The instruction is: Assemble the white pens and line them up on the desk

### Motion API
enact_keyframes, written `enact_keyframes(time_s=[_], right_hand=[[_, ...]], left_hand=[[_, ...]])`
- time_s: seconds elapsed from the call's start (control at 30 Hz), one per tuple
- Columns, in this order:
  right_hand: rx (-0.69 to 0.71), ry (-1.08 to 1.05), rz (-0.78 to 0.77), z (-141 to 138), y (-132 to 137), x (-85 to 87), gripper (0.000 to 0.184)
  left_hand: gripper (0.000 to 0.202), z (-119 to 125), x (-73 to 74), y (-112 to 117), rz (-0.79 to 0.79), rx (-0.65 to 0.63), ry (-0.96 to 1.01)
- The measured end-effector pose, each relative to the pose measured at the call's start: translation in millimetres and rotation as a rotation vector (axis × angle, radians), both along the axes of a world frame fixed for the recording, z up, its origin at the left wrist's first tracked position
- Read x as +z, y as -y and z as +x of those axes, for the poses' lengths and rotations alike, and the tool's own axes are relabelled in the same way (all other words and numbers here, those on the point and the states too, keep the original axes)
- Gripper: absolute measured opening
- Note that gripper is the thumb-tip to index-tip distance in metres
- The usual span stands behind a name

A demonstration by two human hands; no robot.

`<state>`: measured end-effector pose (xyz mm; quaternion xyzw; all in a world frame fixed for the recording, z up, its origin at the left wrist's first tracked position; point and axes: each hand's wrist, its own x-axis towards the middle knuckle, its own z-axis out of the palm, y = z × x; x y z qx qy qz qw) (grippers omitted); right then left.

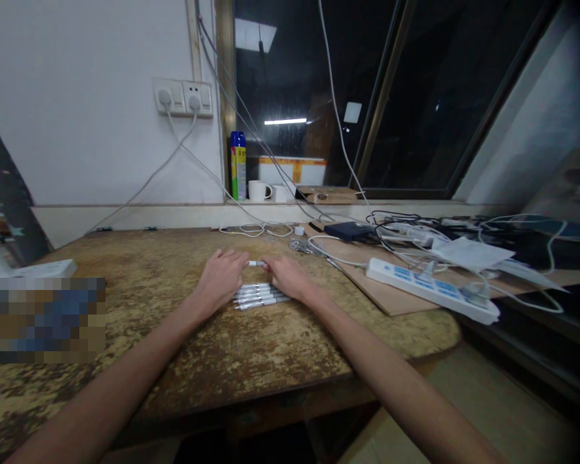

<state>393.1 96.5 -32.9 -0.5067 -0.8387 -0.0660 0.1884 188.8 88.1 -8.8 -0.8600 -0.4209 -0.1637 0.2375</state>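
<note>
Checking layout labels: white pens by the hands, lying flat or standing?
Lying flat: the white pens lie side by side on the table, between the left hand and right hand.

Five white pens (pixel 258 293), two white mugs (pixel 258 191), one spray can (pixel 238 165), one power strip (pixel 430 289).

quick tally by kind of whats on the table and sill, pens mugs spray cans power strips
white pens: 5 as far as shows, 4 lying in a row plus the held pen between left hand and right hand
white mugs: 2
spray can: 1
power strip: 1
total: 9
</note>
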Motion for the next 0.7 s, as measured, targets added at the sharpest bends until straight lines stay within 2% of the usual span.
enact_keyframes(time_s=[0.17, 0.23, 0.37, 0.5, 0.57, 0.63, 0.7], right_hand=[[-0.009, 0.011, 0.056, -3.6, 1.5, 4.2, 0.029], [0.020, -0.026, 0.079, -1.8, 0.6, 4.5, 0.027], [0.148, -0.226, 0.079, 3.9, -3.9, 3.1, 0.018], [0.245, -0.475, -0.020, 7.4, -8.0, 2.5, 0.030], [0.276, -0.565, -0.061, 7.7, -9.3, 2.3, 0.029], [0.319, -0.644, -0.074, 7.4, -10.1, 1.6, 0.019], [0.351, -0.707, -0.084, 6.6, -10.3, 0.5, 0.024]], left_hand=[[0.029, 2.3, 2.3, 0.2, -0.100, 0.129, 0.051], [0.032, 2.0, 2.0, -1.8, -0.132, 0.142, 0.065], [0.032, -2.6, -1.6, -9.8, -0.104, 0.043, 0.110], [0.033, -8.7, -4.9, -16.5, -0.065, -0.084, 0.144], [0.034, -10.7, -5.3, -17.6, -0.081, -0.106, 0.161], [0.034, -11.8, -5.3, -17.2, -0.115, -0.119, 0.178], [0.036, -12.1, -5.1, -16.2, -0.152, -0.132, 0.199]])
